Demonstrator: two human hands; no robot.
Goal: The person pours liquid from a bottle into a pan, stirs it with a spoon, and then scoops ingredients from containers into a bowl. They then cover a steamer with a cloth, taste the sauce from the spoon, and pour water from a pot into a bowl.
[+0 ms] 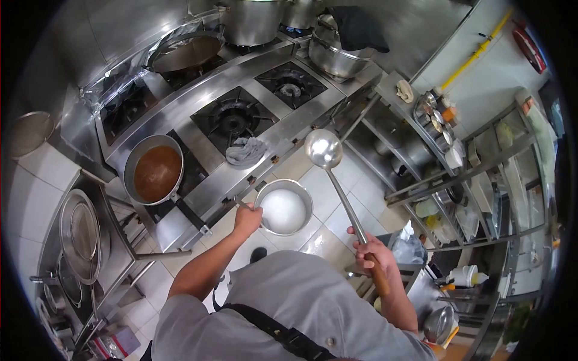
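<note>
My left hand (248,220) is closed on the handle of a metal pot (311,204). White, foamy-looking liquid (283,210) fills part of it, and the pot is held in front of the stove edge. In my right hand (374,254) is a long ladle (343,195) with a wooden grip, its shiny bowl raised up and away from me, to the right of the pot and apart from it. On the stove at left stands a saucepan (128,174) of brown sauce (158,173), its black handle pointing toward me.
The steel stove has several burners (235,120), with a crumpled grey cloth (245,151) at its front edge. A wide pan (186,53) and large pots (253,24) stand behind. Strainers (81,234) lie at left. Steel shelving (481,186) lines the right. Tiled floor (328,240) lies below.
</note>
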